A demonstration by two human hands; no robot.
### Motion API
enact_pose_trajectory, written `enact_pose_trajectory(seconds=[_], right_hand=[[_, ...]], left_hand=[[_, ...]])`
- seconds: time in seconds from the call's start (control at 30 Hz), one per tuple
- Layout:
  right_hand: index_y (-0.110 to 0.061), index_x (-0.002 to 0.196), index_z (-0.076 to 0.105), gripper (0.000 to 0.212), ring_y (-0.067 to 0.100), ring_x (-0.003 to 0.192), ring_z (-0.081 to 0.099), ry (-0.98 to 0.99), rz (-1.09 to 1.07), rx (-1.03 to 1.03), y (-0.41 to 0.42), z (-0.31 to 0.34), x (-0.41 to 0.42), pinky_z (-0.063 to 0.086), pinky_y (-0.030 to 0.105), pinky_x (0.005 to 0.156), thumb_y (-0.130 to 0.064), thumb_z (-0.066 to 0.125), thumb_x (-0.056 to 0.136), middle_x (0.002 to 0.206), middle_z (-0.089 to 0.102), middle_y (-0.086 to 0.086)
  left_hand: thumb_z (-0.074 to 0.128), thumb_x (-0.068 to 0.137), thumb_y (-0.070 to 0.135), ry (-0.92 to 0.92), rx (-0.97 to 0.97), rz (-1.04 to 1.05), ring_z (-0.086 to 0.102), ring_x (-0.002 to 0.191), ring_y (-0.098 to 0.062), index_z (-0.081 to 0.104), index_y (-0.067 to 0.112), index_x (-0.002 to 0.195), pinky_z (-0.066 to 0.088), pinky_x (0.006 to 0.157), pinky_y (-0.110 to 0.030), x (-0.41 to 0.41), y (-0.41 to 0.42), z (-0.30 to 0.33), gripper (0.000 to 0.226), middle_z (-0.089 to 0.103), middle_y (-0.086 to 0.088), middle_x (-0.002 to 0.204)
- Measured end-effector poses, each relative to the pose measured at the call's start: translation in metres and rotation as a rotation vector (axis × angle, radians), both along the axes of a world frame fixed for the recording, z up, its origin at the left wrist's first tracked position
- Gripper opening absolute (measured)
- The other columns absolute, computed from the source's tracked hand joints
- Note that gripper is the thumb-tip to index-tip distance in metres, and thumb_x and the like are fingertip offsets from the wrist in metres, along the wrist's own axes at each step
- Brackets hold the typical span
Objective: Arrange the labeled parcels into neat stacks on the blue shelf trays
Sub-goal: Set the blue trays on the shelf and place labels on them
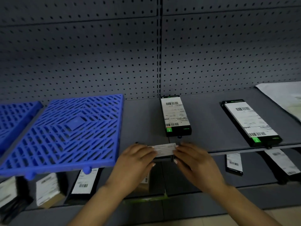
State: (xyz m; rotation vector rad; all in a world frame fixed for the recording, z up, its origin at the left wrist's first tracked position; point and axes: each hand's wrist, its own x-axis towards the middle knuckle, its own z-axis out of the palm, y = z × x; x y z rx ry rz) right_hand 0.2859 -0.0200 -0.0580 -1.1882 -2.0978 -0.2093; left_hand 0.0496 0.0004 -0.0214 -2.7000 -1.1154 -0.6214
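Both hands hold one small white-labelled parcel (164,149) by its ends at the front edge of the grey shelf (143,121). My left hand (136,159) grips its left end and my right hand (193,159) grips its right end. A blue grid tray (68,132) lies on the shelf to the left, its front edge overhanging. A second blue tray (11,116) sits at the far left. Two black parcels with white labels lie flat on the shelf: one in the middle (175,115), one to the right (250,122).
A white bag parcel (283,97) lies at the far right of the shelf. The lower shelf holds several more labelled parcels, such as a brown box (47,190), a black one (84,181) and another at the right (233,163). A grey pegboard wall (97,54) backs the shelf.
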Motion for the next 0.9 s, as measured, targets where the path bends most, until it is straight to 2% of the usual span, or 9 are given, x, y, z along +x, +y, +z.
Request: enact_pose_trajectory(seconds=[0.13,0.27,0.43,0.57,0.7,0.9], right_hand=[[-0.011,0.096,0.074,0.02,0.019,0.102,0.064,-0.005,0.02,0.076,-0.004,-0.002,0.002,0.051,0.035,0.088,-0.023,0.061,0.088,0.104,0.071,0.003],[-0.01,0.093,0.075,0.018,0.019,0.099,0.065,0.024,0.04,0.091,-0.008,-0.001,0.0,0.053,0.036,0.081,-0.018,0.059,0.09,0.1,0.071,0.002],[-0.008,0.094,0.075,0.017,0.018,0.1,0.064,0.071,0.051,0.103,-0.015,0.023,-0.021,0.052,0.035,0.083,-0.018,0.061,0.09,0.099,0.071,0.002],[-0.008,0.094,0.074,0.018,0.018,0.102,0.064,0.081,0.102,0.157,-0.015,0.045,-0.06,0.05,0.031,0.088,-0.019,0.061,0.091,0.1,0.071,0.002],[-0.008,0.093,0.075,0.018,0.019,0.1,0.065,0.095,0.135,0.194,-0.01,0.053,-0.116,0.051,0.034,0.084,-0.018,0.06,0.093,0.1,0.071,0.002],[-0.01,0.091,0.075,0.014,0.019,0.097,0.066,0.053,0.145,0.197,-0.003,0.052,-0.198,0.052,0.033,0.085,-0.018,0.063,0.088,0.099,0.072,0.002]], left_hand=[[0.054,0.082,0.024,-0.058,0.069,-0.04,0.063,0.097,-0.015,0.074,0.019,0.1,0.042,0.091,-0.027,-0.003,-0.007,-0.01,0.027,0.071,0.005,0.104],[0.062,0.082,0.019,-0.121,0.081,-0.092,0.062,0.098,-0.014,0.074,0.018,0.101,0.048,0.089,-0.032,-0.01,-0.011,-0.012,0.022,0.07,0.004,0.105],[0.069,0.083,0.018,-0.206,0.156,-0.097,0.061,0.104,-0.014,0.074,0.014,0.102,0.047,0.092,-0.033,-0.033,-0.019,0.002,0.02,0.07,0.002,0.108],[0.066,0.086,0.019,-0.242,0.209,-0.054,0.061,0.105,-0.015,0.074,0.013,0.103,0.048,0.092,-0.035,-0.074,-0.025,0.02,0.019,0.07,-0.001,0.108],[0.062,0.091,0.021,-0.301,0.242,-0.018,0.063,0.103,-0.017,0.075,0.012,0.1,0.05,0.088,-0.038,-0.128,-0.031,0.031,0.018,0.07,-0.001,0.107],[0.057,0.094,0.023,-0.288,0.261,0.023,0.06,0.104,-0.016,0.075,0.012,0.1,0.049,0.088,-0.035,-0.21,-0.03,0.026,0.022,0.07,-0.001,0.108]])
